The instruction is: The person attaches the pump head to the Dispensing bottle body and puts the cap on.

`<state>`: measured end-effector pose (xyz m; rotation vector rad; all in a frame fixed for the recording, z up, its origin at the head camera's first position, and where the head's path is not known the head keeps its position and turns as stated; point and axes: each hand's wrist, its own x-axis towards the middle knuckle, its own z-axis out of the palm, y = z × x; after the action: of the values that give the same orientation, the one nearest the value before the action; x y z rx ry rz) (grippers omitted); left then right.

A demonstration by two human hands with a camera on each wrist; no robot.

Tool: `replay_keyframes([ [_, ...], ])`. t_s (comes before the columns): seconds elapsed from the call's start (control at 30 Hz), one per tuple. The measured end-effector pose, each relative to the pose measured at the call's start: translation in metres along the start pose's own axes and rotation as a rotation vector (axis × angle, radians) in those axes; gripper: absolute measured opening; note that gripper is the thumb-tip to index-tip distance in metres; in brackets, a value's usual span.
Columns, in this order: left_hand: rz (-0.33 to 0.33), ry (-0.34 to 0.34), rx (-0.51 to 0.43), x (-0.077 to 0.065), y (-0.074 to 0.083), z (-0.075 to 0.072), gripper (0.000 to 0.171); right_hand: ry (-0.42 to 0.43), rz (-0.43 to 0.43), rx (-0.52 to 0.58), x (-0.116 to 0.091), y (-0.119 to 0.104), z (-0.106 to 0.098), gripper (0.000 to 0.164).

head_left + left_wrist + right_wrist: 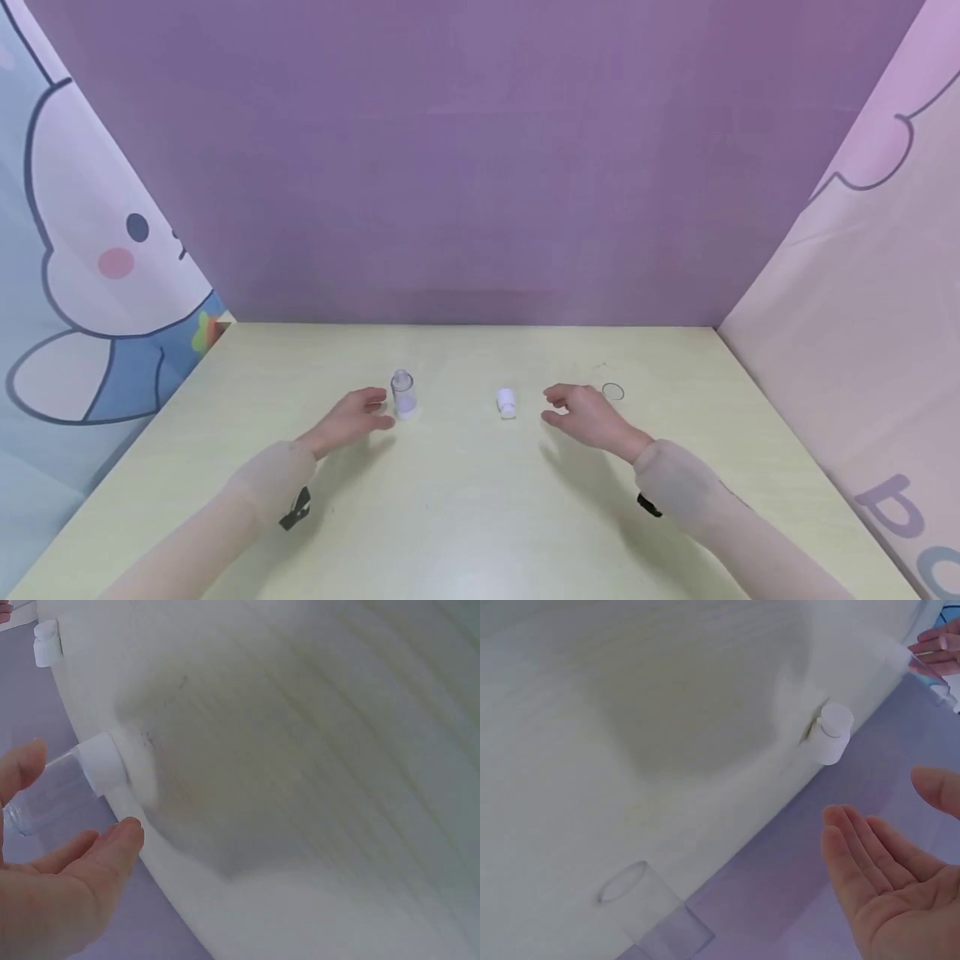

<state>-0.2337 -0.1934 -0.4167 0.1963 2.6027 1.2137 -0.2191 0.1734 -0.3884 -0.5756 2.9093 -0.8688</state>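
Observation:
A clear bottle (403, 396) with a white base stands upright on the table, left of centre. My left hand (358, 417) is beside it, thumb and fingers apart around its left side. In the left wrist view the hand (71, 877) has its fingers near the clear bottle's white base (103, 763), and contact cannot be told. A small white bottle (506, 402) lies between my hands, its neck toward me in the head view. My right hand (588, 414) hovers to its right, fingers loosely bent, holding nothing. Behind that hand stands a clear cylinder (656, 911), only its dark rim (613, 392) plain from above.
The pale wood-look table (465, 500) meets a purple back panel (480, 167). Printed cloth walls rise at the left (112, 208) and right (870, 292). Dark bands (296, 508) show under both forearms.

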Motion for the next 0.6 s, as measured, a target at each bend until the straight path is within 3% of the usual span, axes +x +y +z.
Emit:
replay_keyframes([
  [0.3,0.021,-0.018,-0.043,0.009,-0.001,0.003,0.065,-0.009,0.072,0.100,0.010,0.000,0.017,0.039],
  [0.6,0.004,-0.030,-0.104,0.019,-0.007,0.011,0.067,-0.033,0.110,0.095,0.017,-0.009,0.029,0.045],
])
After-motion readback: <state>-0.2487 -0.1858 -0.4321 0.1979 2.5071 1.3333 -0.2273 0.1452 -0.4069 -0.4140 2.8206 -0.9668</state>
